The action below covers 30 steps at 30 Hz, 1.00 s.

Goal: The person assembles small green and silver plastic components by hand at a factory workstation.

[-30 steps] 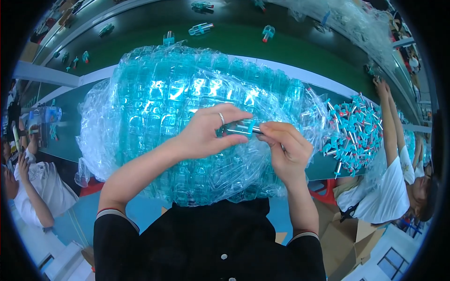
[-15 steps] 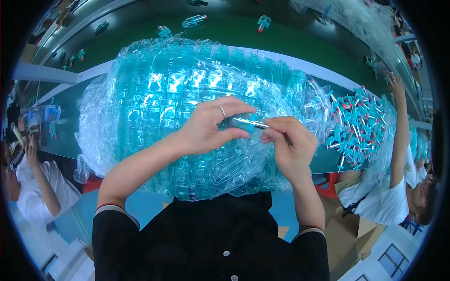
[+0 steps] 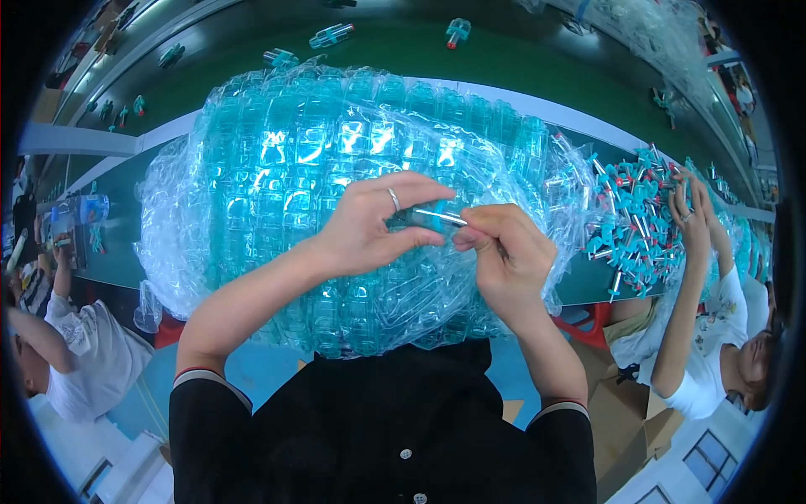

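Around a small clear teal plastic housing point(image 3: 413, 217) my left hand point(image 3: 357, 225) is closed, thumb and fingers on either side of it. My right hand point(image 3: 514, 256) pinches a slim silver tube point(image 3: 450, 217), whose left end sits at or inside the housing; my fingers partly hide the joint. Both hands are above a large clear plastic bag point(image 3: 172, 227) that lies across the table. Rows of teal transparent housings point(image 3: 290, 189) fill the bag, under wrinkled, shiny film.
Right of the bag lies a heap of silver tubes with teal and red parts point(image 3: 625, 223); a co-worker's hands point(image 3: 693, 206) reach into it. Beyond runs a dark green belt point(image 3: 395, 55) carrying scattered assembled pieces point(image 3: 457, 32). Another person point(image 3: 96, 361) sits at left. A red stool point(image 3: 589, 326) stands below the table.
My right hand has shifted slightly left, and less of the tube shows. The co-worker's hand at right has come from the belt side down to the heap. Pieces on the belt appear further left.
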Tool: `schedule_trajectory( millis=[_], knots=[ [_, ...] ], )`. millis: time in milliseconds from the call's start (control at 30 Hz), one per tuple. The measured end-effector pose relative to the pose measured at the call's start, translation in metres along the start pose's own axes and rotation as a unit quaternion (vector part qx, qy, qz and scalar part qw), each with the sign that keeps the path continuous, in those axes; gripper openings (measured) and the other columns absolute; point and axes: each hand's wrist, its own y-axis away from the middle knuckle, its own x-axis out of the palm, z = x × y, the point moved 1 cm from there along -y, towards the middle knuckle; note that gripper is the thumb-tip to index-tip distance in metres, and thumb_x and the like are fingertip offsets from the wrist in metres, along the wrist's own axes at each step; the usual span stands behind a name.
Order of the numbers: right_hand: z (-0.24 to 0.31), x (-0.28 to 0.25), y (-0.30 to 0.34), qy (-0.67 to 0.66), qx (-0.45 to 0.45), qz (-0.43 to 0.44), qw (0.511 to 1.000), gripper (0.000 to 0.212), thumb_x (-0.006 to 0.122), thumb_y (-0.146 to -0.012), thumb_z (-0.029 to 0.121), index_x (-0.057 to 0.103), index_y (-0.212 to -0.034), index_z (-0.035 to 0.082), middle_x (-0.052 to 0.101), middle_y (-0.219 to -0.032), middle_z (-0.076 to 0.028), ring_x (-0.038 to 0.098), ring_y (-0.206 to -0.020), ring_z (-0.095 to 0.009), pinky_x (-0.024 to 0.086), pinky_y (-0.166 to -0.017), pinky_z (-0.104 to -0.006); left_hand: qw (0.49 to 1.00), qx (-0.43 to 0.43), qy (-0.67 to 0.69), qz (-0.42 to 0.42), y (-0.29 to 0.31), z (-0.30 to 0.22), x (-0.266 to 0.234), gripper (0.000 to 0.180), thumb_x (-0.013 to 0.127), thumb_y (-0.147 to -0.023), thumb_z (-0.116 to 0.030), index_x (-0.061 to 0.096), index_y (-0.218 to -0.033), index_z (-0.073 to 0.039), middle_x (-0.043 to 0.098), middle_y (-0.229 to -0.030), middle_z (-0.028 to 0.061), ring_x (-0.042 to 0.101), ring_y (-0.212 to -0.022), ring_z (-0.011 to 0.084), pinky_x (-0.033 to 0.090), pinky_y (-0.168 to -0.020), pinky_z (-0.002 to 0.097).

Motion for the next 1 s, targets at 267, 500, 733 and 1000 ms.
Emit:
schedule_trajectory(
  millis=[267,500,733,1000],
  knots=[
    [0.001,0.003,0.002,0.017,-0.007,-0.002,1.000,0.016,0.065,-0.085,-0.018,0.071,-0.094,-0.005,0.071,-0.092,-0.016,0.074,-0.070,-0.020,0.060,-0.059,-0.0286,1.000,0.004,0.006,-0.003,0.000,0.000,0.001,0.049,0.086,-0.078,-0.012,0.071,-0.125,-0.007,0.071,-0.116,0.0132,0.071,-0.101,0.0264,0.057,-0.086,0.0351],
    [0.000,0.000,0.002,0.041,-0.025,-0.004,0.999,0.019,0.067,-0.082,-0.018,0.071,-0.095,-0.004,0.071,-0.091,-0.015,0.072,-0.068,-0.020,0.058,-0.058,-0.0291,1.000,-0.001,-0.004,-0.005,-0.001,-0.003,0.002,0.049,0.086,-0.078,-0.012,0.071,-0.125,-0.007,0.072,-0.114,0.0130,0.071,-0.100,0.0261,0.057,-0.085,0.0347],
    [-0.001,-0.003,-0.006,0.027,-0.029,0.025,0.999,0.023,0.068,-0.079,-0.019,0.071,-0.096,-0.003,0.071,-0.090,-0.014,0.072,-0.070,-0.021,0.059,-0.059,-0.0301,1.000,-0.002,0.002,-0.006,0.000,-0.004,-0.001,0.049,0.086,-0.078,-0.011,0.072,-0.125,-0.008,0.072,-0.115,0.0128,0.071,-0.102,0.0262,0.056,-0.087,0.0350],
    [0.006,-0.009,-0.017,0.070,-0.082,0.082,0.991,0.023,0.072,-0.075,-0.016,0.069,-0.094,-0.003,0.070,-0.087,-0.013,0.070,-0.067,-0.023,0.057,-0.058,-0.0308,1.000,-0.009,0.010,0.014,-0.003,-0.002,-0.003,0.048,0.086,-0.079,-0.012,0.072,-0.125,-0.008,0.072,-0.115,0.0126,0.072,-0.103,0.0266,0.058,-0.087,0.0350]
  ],
)
